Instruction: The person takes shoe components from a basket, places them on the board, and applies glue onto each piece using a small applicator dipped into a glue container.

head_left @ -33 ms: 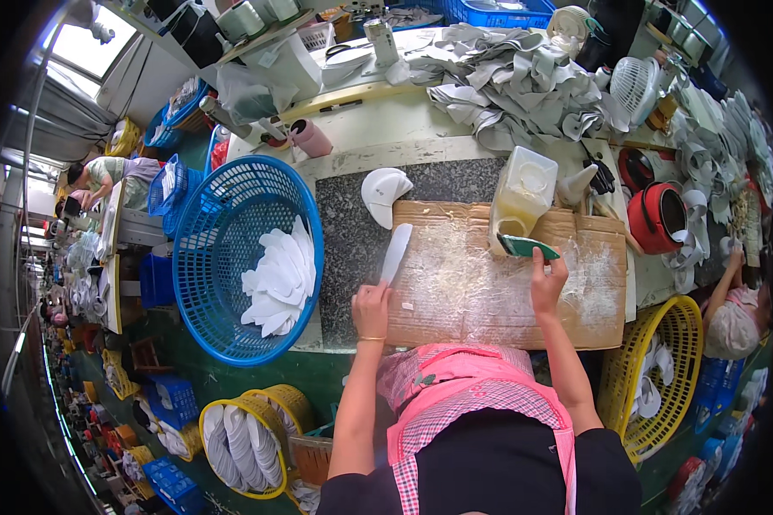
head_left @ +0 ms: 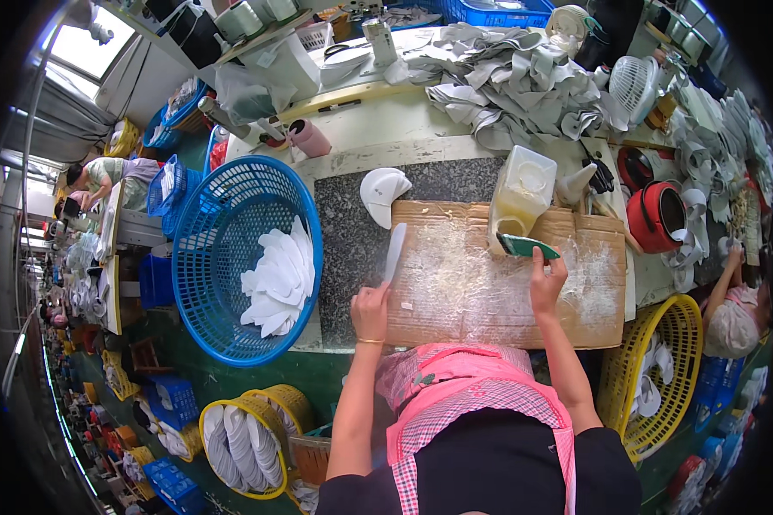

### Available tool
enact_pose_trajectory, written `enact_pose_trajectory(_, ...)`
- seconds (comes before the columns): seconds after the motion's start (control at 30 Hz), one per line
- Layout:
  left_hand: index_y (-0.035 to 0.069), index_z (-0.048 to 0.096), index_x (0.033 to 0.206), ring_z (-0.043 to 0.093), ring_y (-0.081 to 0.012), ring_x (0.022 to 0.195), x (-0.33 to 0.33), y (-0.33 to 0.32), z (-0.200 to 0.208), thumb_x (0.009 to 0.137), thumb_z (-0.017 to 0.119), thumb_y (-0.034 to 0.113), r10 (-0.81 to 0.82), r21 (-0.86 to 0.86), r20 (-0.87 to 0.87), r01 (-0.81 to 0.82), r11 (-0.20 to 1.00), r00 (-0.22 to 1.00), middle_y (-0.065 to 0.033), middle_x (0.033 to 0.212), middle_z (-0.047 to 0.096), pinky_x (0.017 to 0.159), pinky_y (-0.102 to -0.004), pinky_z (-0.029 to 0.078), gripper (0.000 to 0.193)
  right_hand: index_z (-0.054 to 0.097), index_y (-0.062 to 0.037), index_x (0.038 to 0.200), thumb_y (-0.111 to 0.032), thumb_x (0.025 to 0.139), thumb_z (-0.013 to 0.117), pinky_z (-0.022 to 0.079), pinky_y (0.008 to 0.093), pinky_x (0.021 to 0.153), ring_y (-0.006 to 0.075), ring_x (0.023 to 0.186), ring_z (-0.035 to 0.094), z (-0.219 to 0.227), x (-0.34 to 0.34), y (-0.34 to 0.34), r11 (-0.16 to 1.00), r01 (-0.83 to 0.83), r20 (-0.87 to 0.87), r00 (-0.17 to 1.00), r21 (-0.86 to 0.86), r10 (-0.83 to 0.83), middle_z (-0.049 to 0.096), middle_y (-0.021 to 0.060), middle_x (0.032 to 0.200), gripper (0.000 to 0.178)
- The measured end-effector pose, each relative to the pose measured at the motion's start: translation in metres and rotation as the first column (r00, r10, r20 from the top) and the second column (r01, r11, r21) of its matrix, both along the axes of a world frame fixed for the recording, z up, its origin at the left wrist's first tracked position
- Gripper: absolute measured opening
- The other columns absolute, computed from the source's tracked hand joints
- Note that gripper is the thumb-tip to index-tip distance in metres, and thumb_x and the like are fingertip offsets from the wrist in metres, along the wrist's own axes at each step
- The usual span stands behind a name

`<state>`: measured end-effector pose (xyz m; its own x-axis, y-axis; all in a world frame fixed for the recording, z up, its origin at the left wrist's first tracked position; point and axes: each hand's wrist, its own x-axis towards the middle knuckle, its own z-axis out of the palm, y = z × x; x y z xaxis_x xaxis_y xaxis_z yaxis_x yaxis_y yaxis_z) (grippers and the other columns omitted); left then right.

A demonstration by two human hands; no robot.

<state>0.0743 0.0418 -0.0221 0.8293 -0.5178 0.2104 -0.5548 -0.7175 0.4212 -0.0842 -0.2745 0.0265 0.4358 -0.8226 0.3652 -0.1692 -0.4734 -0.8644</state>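
Note:
My left hand (head_left: 370, 312) pinches the lower end of a long, narrow white piece (head_left: 395, 252), which stands up at the left edge of a cardboard sheet (head_left: 455, 292). In my right hand (head_left: 548, 281) is a flat green scraper-like tool (head_left: 517, 245). The tool's far end rests at the opening of a cut translucent plastic jug (head_left: 526, 184) with yellowish liquid inside; whether it dips in is hidden. Dried whitish smears cover the cardboard. Beyond it, curved white pieces (head_left: 383, 194) lie in a small stack on a speckled dark slab (head_left: 343, 249).
To the left stands a blue basket (head_left: 199, 283) with white pieces (head_left: 279, 279) in it. Grey-white cut pieces (head_left: 515, 81) heap up at the back. A red pot (head_left: 647, 219) and a yellow basket (head_left: 617, 378) are on the right. Another person (head_left: 734, 318) works at far right.
The white piece in my left hand has turned slightly and looks narrower and more upright. My right hand and the green tool have hardly moved.

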Motion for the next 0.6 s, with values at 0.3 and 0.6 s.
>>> enact_pose_trajectory(0.3,0.006,0.07,0.094,0.065,-0.0233,0.075,-0.069,-0.001,0.014,0.08,0.069,0.007,-0.546,0.017,0.102,0.548,0.837,0.831,-0.0053,0.085,0.069,0.063,-0.0358,0.053,0.015,0.07,-0.0135,0.097,-0.008,0.081,0.071,0.043,0.0374,0.07,0.0249,0.068,0.06,-0.021,0.03,0.096,0.631,-0.755,-0.356,0.647,-0.177,0.674,0.063,0.0042,0.081,0.017)
enact_pose_trajectory(0.6,0.01,0.057,0.084,0.057,-0.0248,0.071,-0.074,0.005,0.019,0.079,0.078,0.011,-0.386,-0.112,0.241,0.42,0.9,0.89,-0.0054,0.077,0.059,0.062,-0.0406,0.044,0.021,0.072,-0.0162,0.105,-0.011,0.078,0.068,0.041,0.0353,0.072,0.017,0.068,0.059,-0.037,0.019,0.086,0.558,-0.692,-0.427,0.722,-0.458,0.544,0.057,-0.0009,0.076,0.029)
